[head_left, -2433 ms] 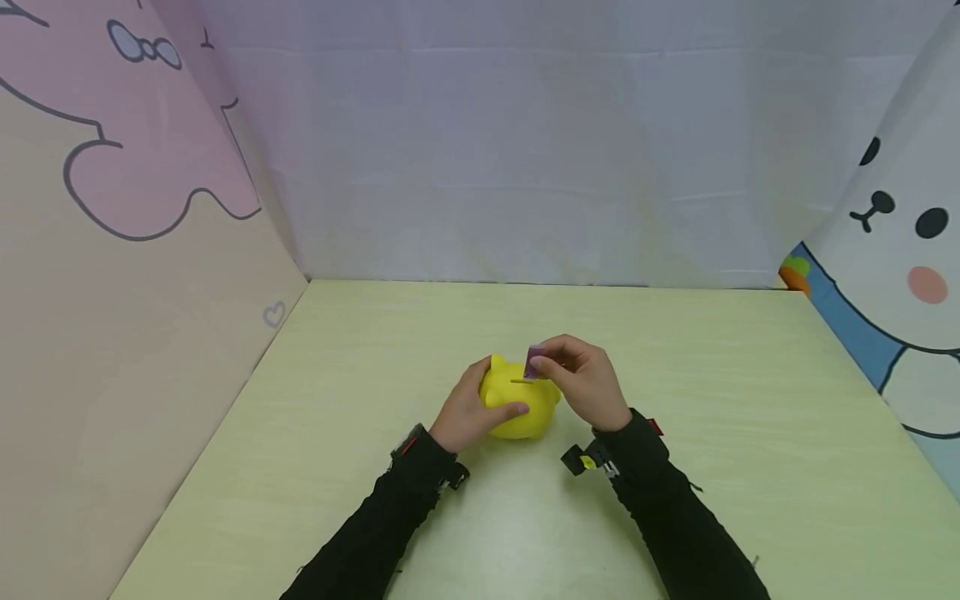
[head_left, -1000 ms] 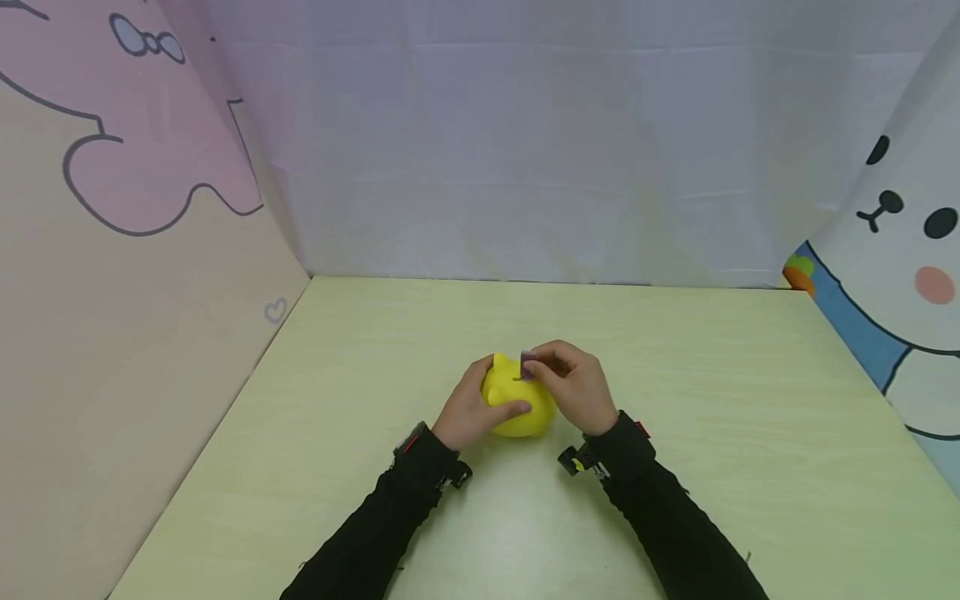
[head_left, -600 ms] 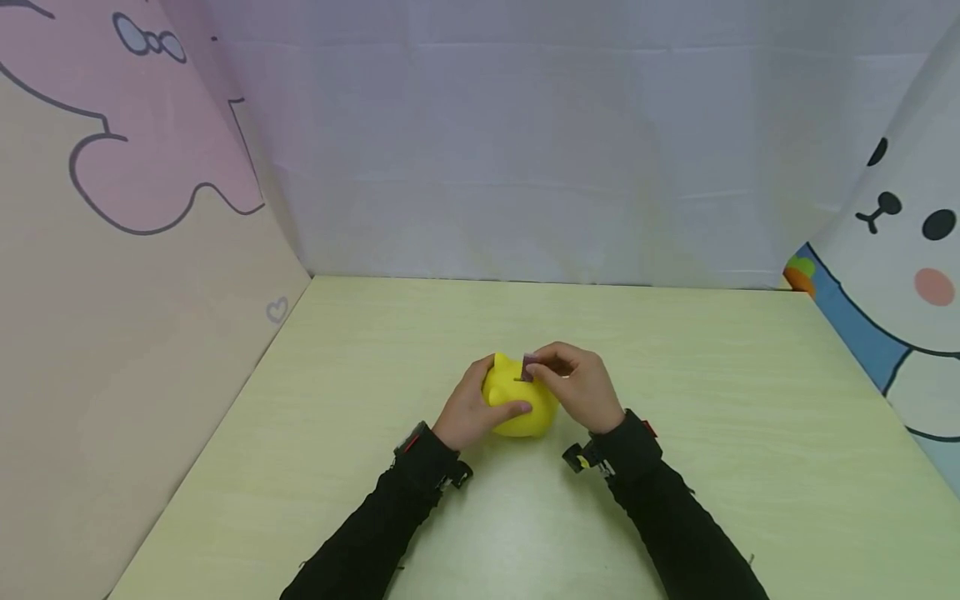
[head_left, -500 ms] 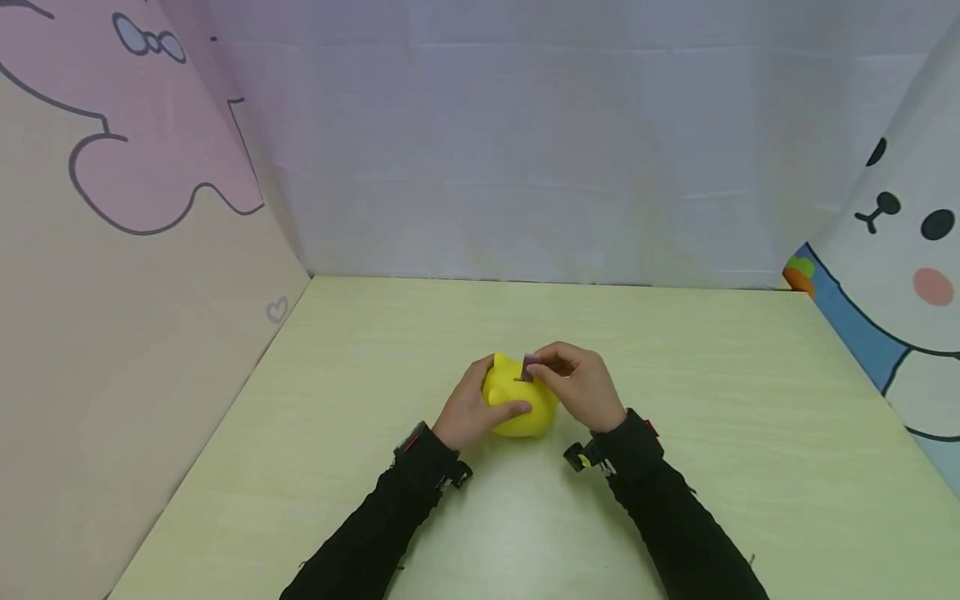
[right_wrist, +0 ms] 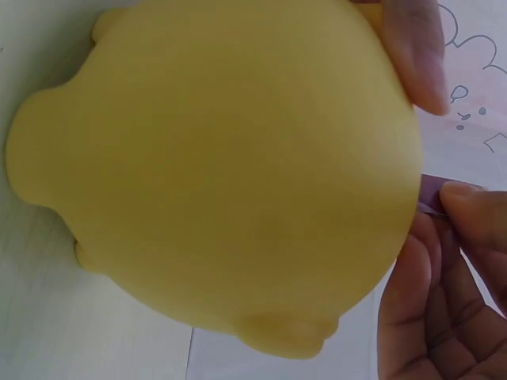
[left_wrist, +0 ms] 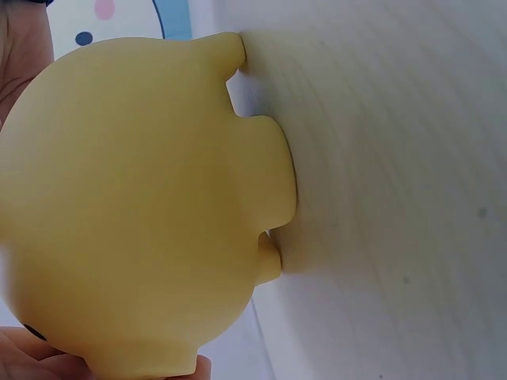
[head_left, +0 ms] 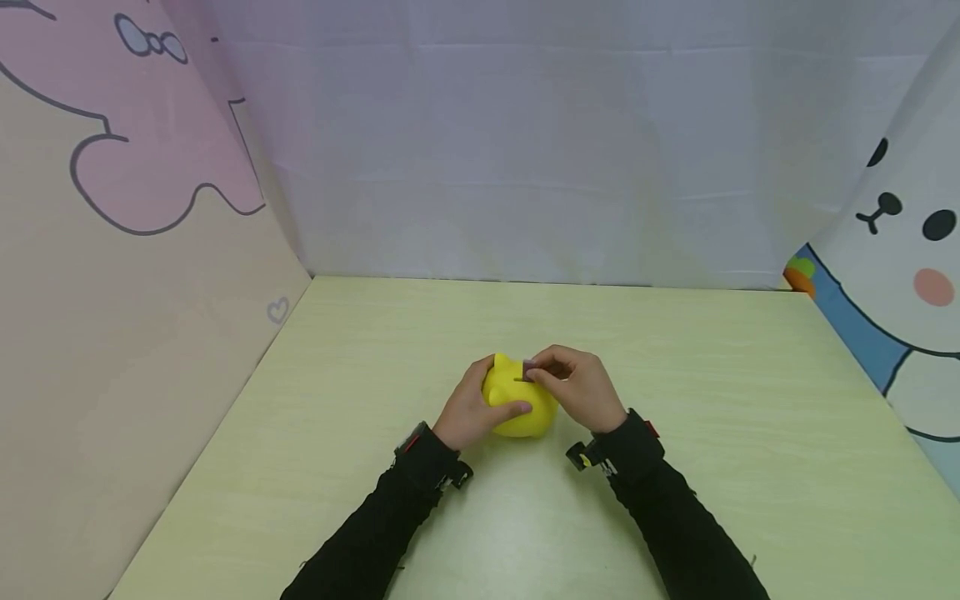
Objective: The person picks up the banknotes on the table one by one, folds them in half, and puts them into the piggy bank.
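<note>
A yellow piggy bank (head_left: 521, 408) stands on the table, its dark slot showing on top. My left hand (head_left: 468, 417) grips it from the left side, thumb across the near face and fingers behind. Between thumb and fingertips, my right hand (head_left: 585, 392) pinches a small folded purple note (head_left: 527, 370) upright at the slot; its lower edge meets the slot line. In the right wrist view the purple note (right_wrist: 432, 192) shows beside the curved body, partly covered by the thumb. How deep it sits in the slot is hidden. The left wrist view shows the feet of the piggy bank (left_wrist: 142, 190) touching the tabletop.
The pale wood-patterned table (head_left: 712, 375) spreads around both arms. A white curtain (head_left: 525, 150) hangs along its back edge. Cartoon-printed panels stand at the left (head_left: 150, 333) and right (head_left: 885, 250).
My right hand has moved slightly left and down with the purple note, which came to the slot and now shows shorter above it. My left hand keeps hold of the piggy bank, almost unmoved.
</note>
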A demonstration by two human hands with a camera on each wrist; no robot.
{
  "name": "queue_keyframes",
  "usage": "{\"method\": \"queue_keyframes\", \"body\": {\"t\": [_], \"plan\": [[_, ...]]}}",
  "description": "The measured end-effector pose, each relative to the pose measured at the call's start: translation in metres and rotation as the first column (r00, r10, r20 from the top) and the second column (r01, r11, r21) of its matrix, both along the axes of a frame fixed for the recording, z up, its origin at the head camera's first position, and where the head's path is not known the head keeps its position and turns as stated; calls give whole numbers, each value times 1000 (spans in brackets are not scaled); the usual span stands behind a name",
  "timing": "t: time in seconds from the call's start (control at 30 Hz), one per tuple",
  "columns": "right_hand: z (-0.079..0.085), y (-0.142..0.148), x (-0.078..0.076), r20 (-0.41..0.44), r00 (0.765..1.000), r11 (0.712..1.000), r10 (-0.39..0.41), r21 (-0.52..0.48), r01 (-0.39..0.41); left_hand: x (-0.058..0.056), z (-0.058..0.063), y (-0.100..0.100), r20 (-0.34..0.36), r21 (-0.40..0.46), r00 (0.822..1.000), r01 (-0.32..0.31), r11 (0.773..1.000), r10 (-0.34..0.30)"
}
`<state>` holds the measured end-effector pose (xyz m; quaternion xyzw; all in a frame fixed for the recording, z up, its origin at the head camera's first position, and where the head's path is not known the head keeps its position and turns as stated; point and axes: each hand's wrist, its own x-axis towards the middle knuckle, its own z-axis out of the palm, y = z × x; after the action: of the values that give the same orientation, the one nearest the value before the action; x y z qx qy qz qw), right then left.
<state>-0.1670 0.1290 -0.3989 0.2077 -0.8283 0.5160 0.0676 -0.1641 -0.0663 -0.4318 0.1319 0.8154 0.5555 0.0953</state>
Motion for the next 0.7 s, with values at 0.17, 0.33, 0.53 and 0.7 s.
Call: {"method": "queue_keyframes", "body": {"t": [0.17, 0.33, 0.53, 0.7], "plan": [[0, -1, 0, -7, 1000, 1000, -10, 20, 10, 0, 0, 0, -4, 5, 1000, 1, 1000, -1], [-2, 0, -1, 5, 1000, 999, -12, 44, 12, -1, -1, 0, -6, 3, 1000, 3, 1000, -3], [-2, 6, -1, -16, 1000, 1000, 26, 18, -26, 0, 2, 0, 10, -16, 1000, -3, 1000, 3], [0, 10, -1, -43, 997, 997, 60, -40, -61, 0, 3, 0, 8, -27, 1000, -8, 1000, 8]]}}
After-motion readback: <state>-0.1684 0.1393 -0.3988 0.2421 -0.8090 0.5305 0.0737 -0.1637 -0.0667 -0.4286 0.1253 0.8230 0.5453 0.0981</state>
